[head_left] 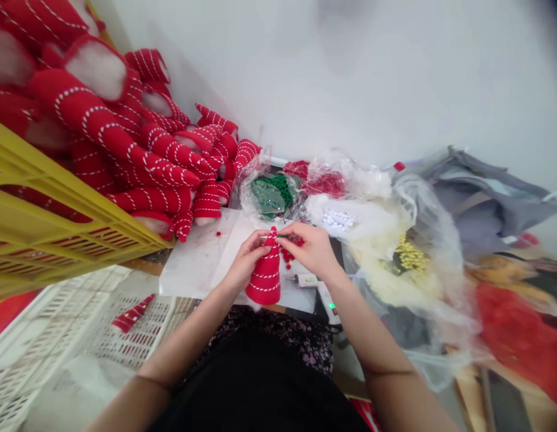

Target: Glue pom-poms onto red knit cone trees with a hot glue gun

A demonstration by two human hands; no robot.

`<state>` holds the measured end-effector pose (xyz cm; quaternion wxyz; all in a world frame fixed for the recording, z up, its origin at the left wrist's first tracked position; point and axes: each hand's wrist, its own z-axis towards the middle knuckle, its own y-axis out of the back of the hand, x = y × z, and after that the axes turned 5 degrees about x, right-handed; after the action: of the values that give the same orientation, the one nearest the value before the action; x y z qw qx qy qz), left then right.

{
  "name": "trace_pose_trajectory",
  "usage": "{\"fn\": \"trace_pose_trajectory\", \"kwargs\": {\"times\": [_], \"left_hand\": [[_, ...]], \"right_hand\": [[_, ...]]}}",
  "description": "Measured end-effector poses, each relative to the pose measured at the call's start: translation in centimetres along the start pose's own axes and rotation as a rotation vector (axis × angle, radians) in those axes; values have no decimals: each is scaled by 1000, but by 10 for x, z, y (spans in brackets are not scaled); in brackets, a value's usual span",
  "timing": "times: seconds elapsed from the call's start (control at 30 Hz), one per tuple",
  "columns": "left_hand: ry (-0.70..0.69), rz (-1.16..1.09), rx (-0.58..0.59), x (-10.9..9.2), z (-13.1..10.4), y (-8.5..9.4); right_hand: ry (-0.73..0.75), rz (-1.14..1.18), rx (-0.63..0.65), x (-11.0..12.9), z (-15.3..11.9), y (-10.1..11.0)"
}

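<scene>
A red cone-shaped hat [265, 277] with white stitched lines stands upright at the table's front edge, its narrow tip up between my hands. My left hand [250, 259] is closed, thumb and fingers pinching the hat near the tip. Opposite it, my right hand [309, 245] pinches a small dark green piece [282, 236] against the hat's tip. Under my right hand lie small red pieces [287, 257]. A white glue gun [305, 280] rests on the table just right of the hat.
Many striped red hats [161, 162] are heaped at the left, over a yellow crate [57, 198]. A white basket [125, 294] holds one small hat. Behind my hands are bags of green [273, 195] and red pieces [327, 183]; plastic bags [440, 240] crowd the right.
</scene>
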<state>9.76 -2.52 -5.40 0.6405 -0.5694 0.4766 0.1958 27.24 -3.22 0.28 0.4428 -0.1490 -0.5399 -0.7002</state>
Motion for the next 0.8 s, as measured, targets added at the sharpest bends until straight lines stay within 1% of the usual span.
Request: {"fn": "trace_pose_trajectory", "kwargs": {"times": [0.1, 0.17, 0.37, 0.43, 0.5, 0.57, 0.63, 0.7, 0.8], "left_hand": [[-14, 3, 19, 1, -1, 0], [-14, -2, 23, 1, -2, 0], [33, -43, -21, -1, -1, 5], [47, -84, -36, -2, 1, 6], [64, -124, -50, -3, 2, 8], [76, -149, -61, -3, 3, 9], [82, -162, -63, -3, 4, 10], [80, -171, -58, -3, 3, 10], [73, -182, -47, -3, 2, 9]], "right_hand": [[75, -62, 18, -3, 3, -5], [93, -69, 22, -6, 1, -6], [10, -5, -102, -7, -17, 9], [-9, 34, -104, -7, -25, 11], [-60, 113, -68, -7, -33, 5], [-142, 224, -51, -6, -39, -6], [-234, 314, -79, -5, -43, -17], [-293, 360, -131, -3, -45, -25], [-295, 390, -189, -1, -43, -31]]}}
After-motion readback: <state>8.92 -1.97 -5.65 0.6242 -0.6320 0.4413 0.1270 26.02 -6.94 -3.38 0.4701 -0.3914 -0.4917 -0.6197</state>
